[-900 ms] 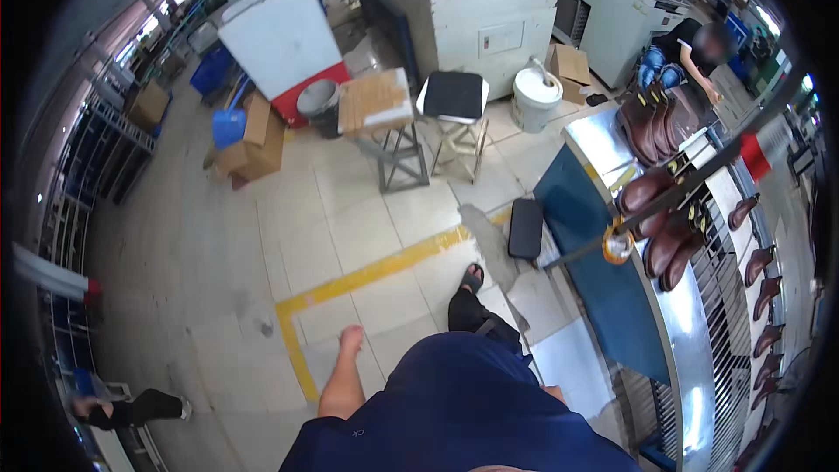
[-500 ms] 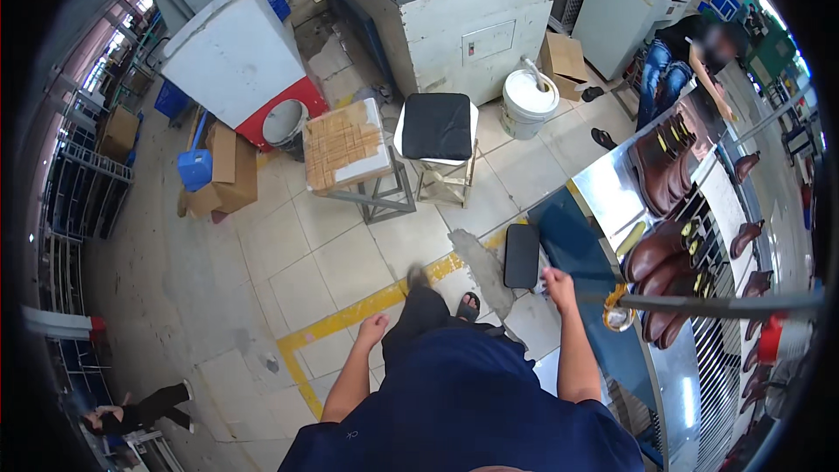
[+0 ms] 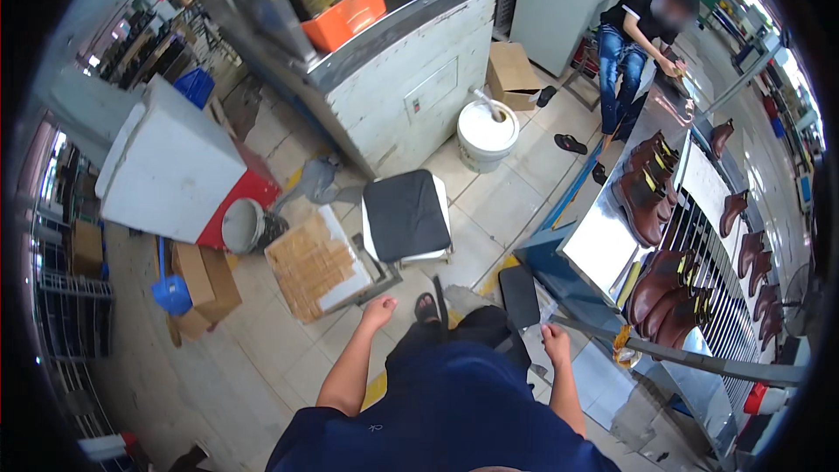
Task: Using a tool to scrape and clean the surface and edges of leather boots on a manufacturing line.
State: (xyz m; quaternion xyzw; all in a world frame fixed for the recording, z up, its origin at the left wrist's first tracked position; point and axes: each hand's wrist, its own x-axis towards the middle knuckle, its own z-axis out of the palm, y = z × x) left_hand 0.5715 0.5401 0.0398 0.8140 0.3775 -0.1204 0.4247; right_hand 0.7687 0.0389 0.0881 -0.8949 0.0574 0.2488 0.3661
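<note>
My left hand hangs over the floor, fingers loosely curled and nothing showing in them. It is nearest to the stool with a cardboard-covered seat and the stool with a black cushion. My right hand, also curled closed with nothing visible in it, is beside a dark rounded mat low by the floor. It touches nothing. To its right, brown leather ankle boots stand in groups on the metal edge of a slatted conveyor.
A metal bar crosses at the right. A white bucket, an open carton and loose sandals lie ahead. A seated co-worker is at the conveyor's far end. An orange bin sits on a machine.
I have moved forward, and the view has turned; the stools, bucket and machine are nearer. My feet have changed places in a step. Both hands remain curled. The co-worker's hands are now together.
</note>
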